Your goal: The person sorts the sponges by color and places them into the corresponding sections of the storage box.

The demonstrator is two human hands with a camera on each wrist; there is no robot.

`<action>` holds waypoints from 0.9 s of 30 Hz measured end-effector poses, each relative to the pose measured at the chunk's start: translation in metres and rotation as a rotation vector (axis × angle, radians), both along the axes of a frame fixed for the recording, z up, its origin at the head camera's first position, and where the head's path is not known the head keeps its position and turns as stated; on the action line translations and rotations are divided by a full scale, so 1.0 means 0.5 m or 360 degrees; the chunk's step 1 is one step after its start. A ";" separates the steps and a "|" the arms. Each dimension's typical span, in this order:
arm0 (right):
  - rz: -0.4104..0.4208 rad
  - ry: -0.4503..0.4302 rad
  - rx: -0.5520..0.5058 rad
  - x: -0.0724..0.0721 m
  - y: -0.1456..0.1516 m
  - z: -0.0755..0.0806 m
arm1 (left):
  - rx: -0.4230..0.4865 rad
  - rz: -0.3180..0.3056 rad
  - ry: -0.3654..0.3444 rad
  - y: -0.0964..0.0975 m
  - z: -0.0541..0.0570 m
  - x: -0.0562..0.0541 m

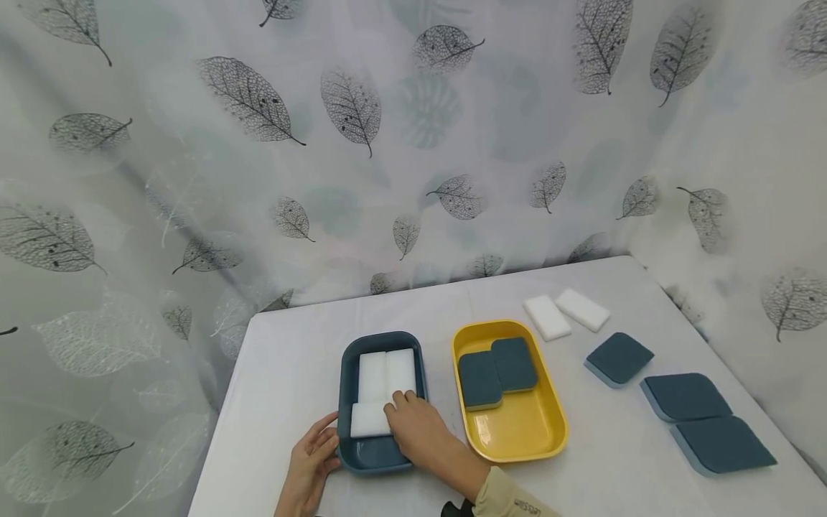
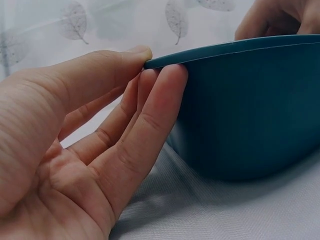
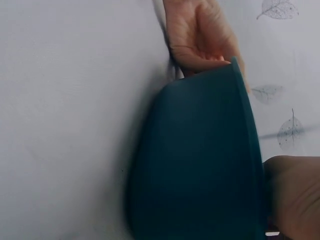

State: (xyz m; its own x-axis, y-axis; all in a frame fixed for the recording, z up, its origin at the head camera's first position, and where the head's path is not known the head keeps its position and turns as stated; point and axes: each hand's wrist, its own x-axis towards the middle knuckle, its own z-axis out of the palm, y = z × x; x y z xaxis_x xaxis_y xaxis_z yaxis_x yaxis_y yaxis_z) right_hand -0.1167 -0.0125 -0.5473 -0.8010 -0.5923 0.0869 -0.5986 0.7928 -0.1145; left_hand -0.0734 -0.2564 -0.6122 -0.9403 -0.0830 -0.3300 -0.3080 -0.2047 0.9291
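A dark blue plastic tray [image 1: 368,459] stands on the table with three white sponge blocks inside. Two of the white blocks [image 1: 385,375] lie side by side at its far end, and a third white sponge block [image 1: 370,419] lies crosswise nearer. My left hand [image 1: 310,459] pinches the tray's left rim, thumb on top and fingers beneath, as the left wrist view shows. Over the tray's right wall reaches my right hand [image 1: 416,431], its curled fingers at the right end of the crosswise block. The tray wall hides those fingertips in the right wrist view.
Right of the blue tray stands a yellow tray [image 1: 517,449] holding two dark-topped sponges [image 1: 497,373]. Farther right lie three more dark sponges [image 1: 688,396], and two white blocks [image 1: 565,312] lie behind. Leaf-patterned curtains [image 1: 413,143] hang along the table's far edge.
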 end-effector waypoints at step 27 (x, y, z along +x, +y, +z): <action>-0.0434 -0.0266 -0.0790 -0.090 0.176 0.080 | 0.0022 -0.0014 0.0004 -0.003 -0.004 -0.002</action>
State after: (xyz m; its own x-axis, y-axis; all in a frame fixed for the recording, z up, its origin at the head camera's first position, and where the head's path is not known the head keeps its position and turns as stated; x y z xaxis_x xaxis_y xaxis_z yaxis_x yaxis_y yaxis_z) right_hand -0.1619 0.0755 -0.5071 -0.9454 -0.2835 0.1604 -0.3224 0.7433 -0.5862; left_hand -0.0742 -0.2582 -0.6141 -0.9418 -0.0703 -0.3288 -0.3076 -0.2146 0.9270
